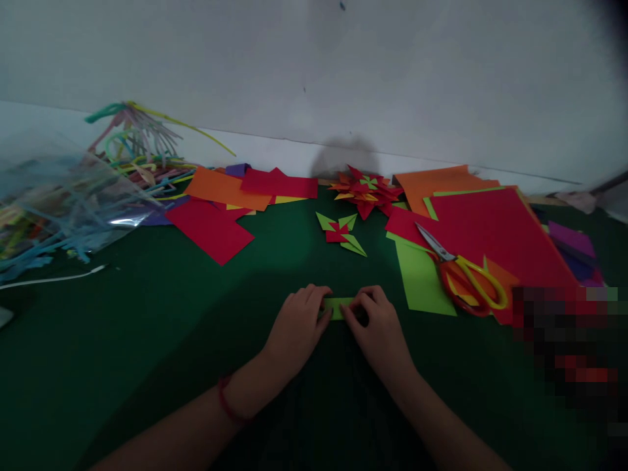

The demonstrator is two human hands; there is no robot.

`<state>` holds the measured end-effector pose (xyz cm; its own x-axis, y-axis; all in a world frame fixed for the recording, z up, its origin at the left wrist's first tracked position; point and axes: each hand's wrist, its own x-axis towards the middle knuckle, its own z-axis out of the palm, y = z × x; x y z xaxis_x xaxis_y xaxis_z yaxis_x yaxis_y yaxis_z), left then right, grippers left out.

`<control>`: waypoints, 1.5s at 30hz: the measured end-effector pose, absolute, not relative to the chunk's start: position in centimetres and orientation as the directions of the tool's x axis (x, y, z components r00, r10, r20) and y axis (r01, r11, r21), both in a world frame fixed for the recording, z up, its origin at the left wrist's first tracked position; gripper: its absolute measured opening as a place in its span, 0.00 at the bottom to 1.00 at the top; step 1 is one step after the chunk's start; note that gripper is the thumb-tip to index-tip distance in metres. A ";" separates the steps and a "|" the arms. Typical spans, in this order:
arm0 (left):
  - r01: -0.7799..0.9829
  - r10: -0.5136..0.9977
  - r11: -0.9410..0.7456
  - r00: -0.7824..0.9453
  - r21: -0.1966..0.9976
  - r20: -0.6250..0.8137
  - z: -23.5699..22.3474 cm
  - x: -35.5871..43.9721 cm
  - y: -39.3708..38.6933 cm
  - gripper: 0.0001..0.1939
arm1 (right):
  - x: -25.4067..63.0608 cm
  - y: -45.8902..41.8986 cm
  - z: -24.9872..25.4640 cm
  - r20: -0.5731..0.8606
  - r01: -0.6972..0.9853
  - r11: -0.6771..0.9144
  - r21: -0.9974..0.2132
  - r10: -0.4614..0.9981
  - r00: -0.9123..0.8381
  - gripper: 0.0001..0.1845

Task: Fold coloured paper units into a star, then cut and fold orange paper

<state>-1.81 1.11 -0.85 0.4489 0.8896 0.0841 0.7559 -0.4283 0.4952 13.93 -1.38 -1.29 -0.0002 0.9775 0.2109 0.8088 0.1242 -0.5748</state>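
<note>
The left hand and right hand, fingers curled in toward the thumbs, each grip one end of a small green paper strip low over the green counter, near a green-and-red folded piece. The fingers cover the strip's ends, so its full length and any folds there cannot be told. The lower frame cuts off both forearms; a pixelated patch obscures the right, beyond the scissors.

Left forearm and right forearm angled inward; left hand and right hand faced each other, slightly apart, fingers curled, thumbs opposed in pinch grips.
</note>
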 end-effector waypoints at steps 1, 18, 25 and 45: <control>0.757 0.887 -0.435 0.455 0.488 0.085 -0.8 -1.8 1.1 0.11 | 13.9 -1.4 -1.3 0.207 0.811 0.121 -0.573 0.978 0.000 0.07; 0.792 0.831 -0.552 0.549 0.261 0.093 -0.3 -1.3 0.6 0.10 | 13.0 -2.1 -0.9 0.260 0.924 0.161 -0.346 0.963 -0.070 0.08; 0.785 0.823 -0.560 0.564 0.264 0.066 0.0 -1.4 0.5 0.13 | 13.2 -2.1 -0.7 0.216 0.926 0.161 -0.342 0.972 -0.089 0.08; 0.425 0.897 -0.262 0.439 0.866 0.056 -1.1 -4.2 1.8 0.15 | 16.1 -1.3 -1.1 0.056 0.646 -0.008 -0.763 0.995 0.078 0.06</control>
<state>-4.18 1.80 -1.11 0.4389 0.8968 0.0563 0.4249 -0.2623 0.8664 16.14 -1.33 -1.05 0.0781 0.9954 0.0563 0.6465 -0.0076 -0.7629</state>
